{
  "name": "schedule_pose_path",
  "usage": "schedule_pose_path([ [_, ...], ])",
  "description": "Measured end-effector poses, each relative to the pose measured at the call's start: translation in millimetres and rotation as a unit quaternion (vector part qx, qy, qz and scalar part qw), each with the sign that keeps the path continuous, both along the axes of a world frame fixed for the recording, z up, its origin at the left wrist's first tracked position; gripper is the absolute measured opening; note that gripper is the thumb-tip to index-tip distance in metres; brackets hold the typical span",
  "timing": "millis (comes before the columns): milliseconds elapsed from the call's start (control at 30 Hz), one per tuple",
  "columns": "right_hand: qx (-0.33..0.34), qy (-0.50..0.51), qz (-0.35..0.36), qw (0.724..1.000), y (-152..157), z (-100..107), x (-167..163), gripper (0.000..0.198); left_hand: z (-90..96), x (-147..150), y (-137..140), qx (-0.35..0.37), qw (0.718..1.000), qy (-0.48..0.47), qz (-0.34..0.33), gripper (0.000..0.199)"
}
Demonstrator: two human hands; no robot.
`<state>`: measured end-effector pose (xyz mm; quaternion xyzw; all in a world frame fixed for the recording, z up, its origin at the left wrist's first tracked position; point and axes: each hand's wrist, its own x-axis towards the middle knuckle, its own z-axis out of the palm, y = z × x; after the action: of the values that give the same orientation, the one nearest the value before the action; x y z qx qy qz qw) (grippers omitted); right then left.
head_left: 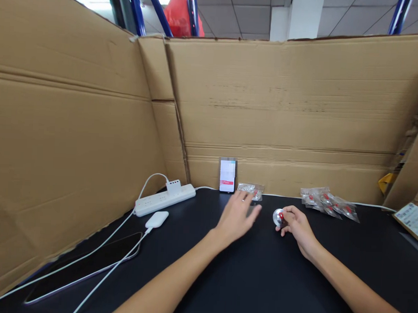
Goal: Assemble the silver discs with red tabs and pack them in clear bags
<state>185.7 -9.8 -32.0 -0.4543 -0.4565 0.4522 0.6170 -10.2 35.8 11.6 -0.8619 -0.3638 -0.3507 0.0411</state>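
My right hand point(295, 225) pinches a small round silvery piece with a red part point(277, 217) between thumb and fingers, just above the black table. What kind of thing it is cannot be made out. To its left, my left hand point(237, 214) has its fingers apart and holds nothing; a ring shows on one finger. Just beyond those fingertips lies a clear plastic bag point(259, 194) with something red and silvery in it, partly covered by the hand. Several similar clear bags with red and silvery pieces point(328, 202) lie in a pile to the right.
A lit phone point(227, 175) leans on the cardboard wall point(284, 100) at the back. On the left are a white power strip point(165, 200), a white charging block point(157, 219), cables and a dark tablet point(86, 266). A labelled box point(413, 221) sits at far right.
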Motion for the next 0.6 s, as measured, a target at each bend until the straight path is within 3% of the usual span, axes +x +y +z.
schedule_pose_path([
  [67, 0.014, -0.026, 0.005, 1.0, 1.3, -3.1, -3.0, 0.034, 0.0, 13.5, -20.6, -0.011, 0.996, 0.016, -0.082, 0.037],
  [133, 0.024, -0.043, 0.018, 0.999, 1.8, -5.8, -5.7, 0.035, -4.4, 23.2, -34.6, -0.028, 0.991, 0.049, -0.121, 0.043],
  [333, 0.031, -0.086, 0.04, 0.995, 0.4, -8.1, -7.1, 0.037, -17.3, 25.0, -33.2, -0.066, 0.991, 0.051, -0.105, 0.021],
  [600, -0.006, -0.038, 0.054, 0.998, 1.3, 0.9, -0.3, 0.038, -12.1, 23.0, -24.2, -0.177, 0.972, -0.087, -0.125, 0.012],
])
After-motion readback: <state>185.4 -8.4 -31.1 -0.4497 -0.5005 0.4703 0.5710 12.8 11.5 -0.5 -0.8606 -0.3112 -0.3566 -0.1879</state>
